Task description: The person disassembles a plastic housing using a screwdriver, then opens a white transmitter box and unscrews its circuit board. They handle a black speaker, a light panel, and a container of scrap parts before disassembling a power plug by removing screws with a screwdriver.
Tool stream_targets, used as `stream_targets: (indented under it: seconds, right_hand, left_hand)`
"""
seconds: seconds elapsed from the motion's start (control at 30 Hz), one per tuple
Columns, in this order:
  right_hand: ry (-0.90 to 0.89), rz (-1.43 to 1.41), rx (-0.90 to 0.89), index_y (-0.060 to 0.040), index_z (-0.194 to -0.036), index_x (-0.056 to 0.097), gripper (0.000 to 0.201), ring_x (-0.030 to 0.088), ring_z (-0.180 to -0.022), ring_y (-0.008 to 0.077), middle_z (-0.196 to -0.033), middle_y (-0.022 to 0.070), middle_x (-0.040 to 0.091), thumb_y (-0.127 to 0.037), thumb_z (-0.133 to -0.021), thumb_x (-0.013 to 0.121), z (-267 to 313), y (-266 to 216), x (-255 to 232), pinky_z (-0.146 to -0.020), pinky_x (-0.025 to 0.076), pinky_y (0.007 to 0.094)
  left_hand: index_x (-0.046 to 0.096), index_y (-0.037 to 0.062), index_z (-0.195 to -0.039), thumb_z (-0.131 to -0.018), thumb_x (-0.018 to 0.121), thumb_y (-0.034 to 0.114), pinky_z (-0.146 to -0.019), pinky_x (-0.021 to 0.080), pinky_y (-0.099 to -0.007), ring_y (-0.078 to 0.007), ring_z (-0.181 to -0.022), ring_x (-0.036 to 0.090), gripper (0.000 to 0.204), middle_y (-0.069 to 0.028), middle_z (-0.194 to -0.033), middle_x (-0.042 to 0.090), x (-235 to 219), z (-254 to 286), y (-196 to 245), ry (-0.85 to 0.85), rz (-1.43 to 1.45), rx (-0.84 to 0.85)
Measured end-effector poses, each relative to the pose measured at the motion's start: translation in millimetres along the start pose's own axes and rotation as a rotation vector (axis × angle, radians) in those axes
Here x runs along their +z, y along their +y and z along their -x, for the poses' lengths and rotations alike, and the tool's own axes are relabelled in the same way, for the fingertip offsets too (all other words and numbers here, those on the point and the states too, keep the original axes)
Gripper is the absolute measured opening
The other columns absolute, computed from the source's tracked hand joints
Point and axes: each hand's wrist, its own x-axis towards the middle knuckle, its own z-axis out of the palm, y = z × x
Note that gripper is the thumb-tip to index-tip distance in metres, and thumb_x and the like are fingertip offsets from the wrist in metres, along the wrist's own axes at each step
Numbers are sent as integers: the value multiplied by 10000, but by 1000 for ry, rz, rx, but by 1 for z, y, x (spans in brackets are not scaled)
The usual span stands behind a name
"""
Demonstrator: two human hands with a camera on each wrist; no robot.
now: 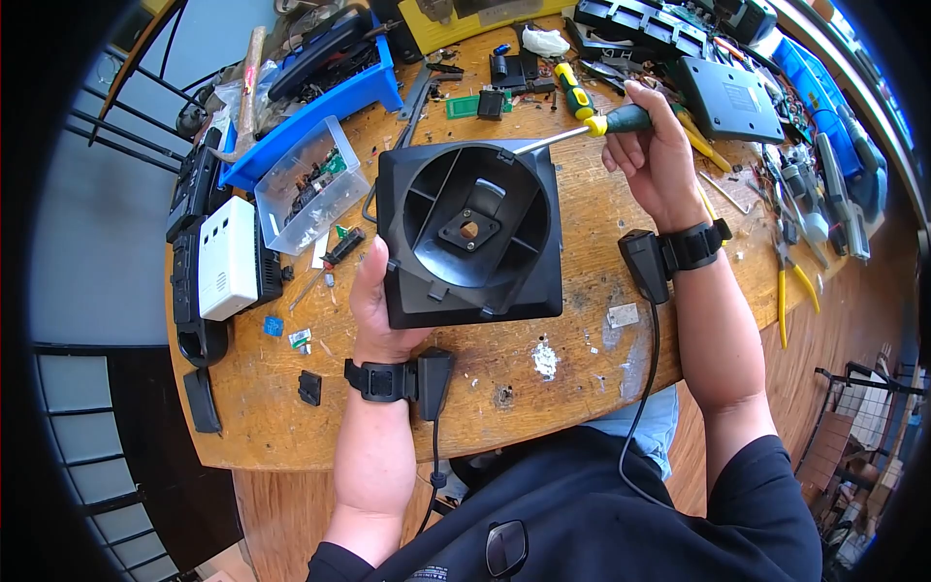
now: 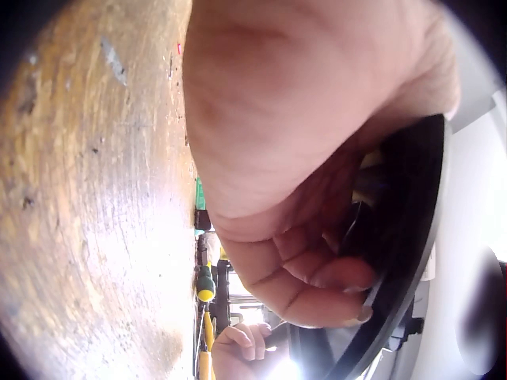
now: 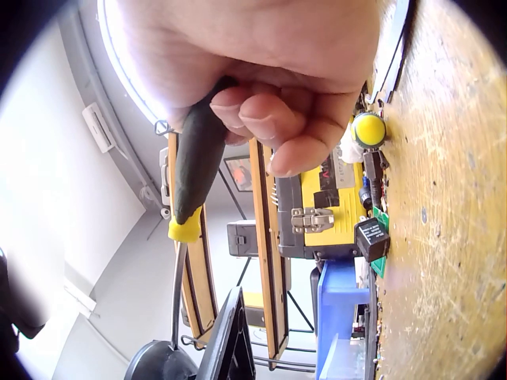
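A square black plastic housing (image 1: 412, 303) with a round recess is held up over the bench by my left hand (image 1: 370, 301). The thumb lies along its left side and the fingers curl underneath, as the left wrist view shows. At the centre of the recess sits a small plate (image 1: 469, 231) with a hole and screws. My right hand (image 1: 659, 160) grips a screwdriver (image 1: 621, 120) by its dark green and yellow handle. Its metal shaft points left, with the tip at the upper rim of the recess. In the right wrist view the screwdriver handle (image 3: 200, 162) lies between thumb and curled fingers.
A clear bin (image 1: 315, 189) of parts and a blue bin (image 1: 373, 92) stand at the left. A second screwdriver (image 1: 574, 92) lies behind the housing. Yellow-handled pliers (image 1: 784, 291) rest near the right edge. White crumbs (image 1: 545, 359) dot the wooden bench (image 1: 485, 398).
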Motion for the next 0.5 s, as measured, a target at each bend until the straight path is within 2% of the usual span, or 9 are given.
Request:
stream_targets:
  seconds: [0.03, 0.1, 0.27, 0.33, 0.4, 0.5]
  right_hand:
    - [-1, 18, 7, -127, -562, 453, 411, 345, -352, 105, -380, -15, 296, -316, -927, 469, 0, 0, 1, -462, 399, 255]
    - [3, 18, 14, -126, -576, 458, 398, 344, -351, 105, -379, -16, 295, -314, -926, 471, 1, -1, 1, -461, 398, 254]
    - [-7, 4, 23, -122, -620, 480, 352, 337, -343, 102, -380, -19, 294, -300, -923, 482, 1, 2, 1, -449, 393, 252]
    - [-11, 91, 11, -114, -641, 491, 330, 332, -338, 101, -385, -19, 298, -289, -920, 491, 2, 1, 3, -435, 392, 252]
    - [-15, 99, 7, -109, -653, 492, 320, 331, -337, 99, -389, -18, 302, -286, -919, 494, 3, 1, 6, -431, 393, 253]
    - [-17, 110, 1, -102, -668, 491, 309, 331, -337, 98, -395, -16, 307, -283, -918, 496, 4, 1, 7, -428, 397, 254]
  left_hand:
    - [408, 19, -1323, -891, 493, 446, -1018, 356, -452, -308, -1182, 483, 613, -183, -1309, 476, 0, 0, 0, 0, 0, 0]
    - [336, -15, -1349, -892, 501, 449, -1016, 366, -428, -291, -1197, 469, 672, -188, -1330, 446, 0, 0, 0, 4, -25, -10]
    - [335, -17, -1351, -891, 431, 553, -1006, 377, -424, -287, -1192, 472, 738, -184, -1329, 447, 3, -2, 1, -18, -21, -20]
    - [338, -17, -1351, -885, 403, 596, -1001, 382, -417, -283, -1188, 476, 773, -181, -1328, 450, 5, -2, 0, -31, -9, -24]
    - [348, -19, -1347, -864, 371, 652, -992, 392, -403, -274, -1179, 486, 827, -174, -1324, 457, 5, -1, 0, -25, 39, -88]
    - [353, -19, -1346, -859, 366, 663, -989, 396, -397, -269, -1176, 490, 838, -170, -1325, 458, 4, 0, 1, -17, 25, -97]
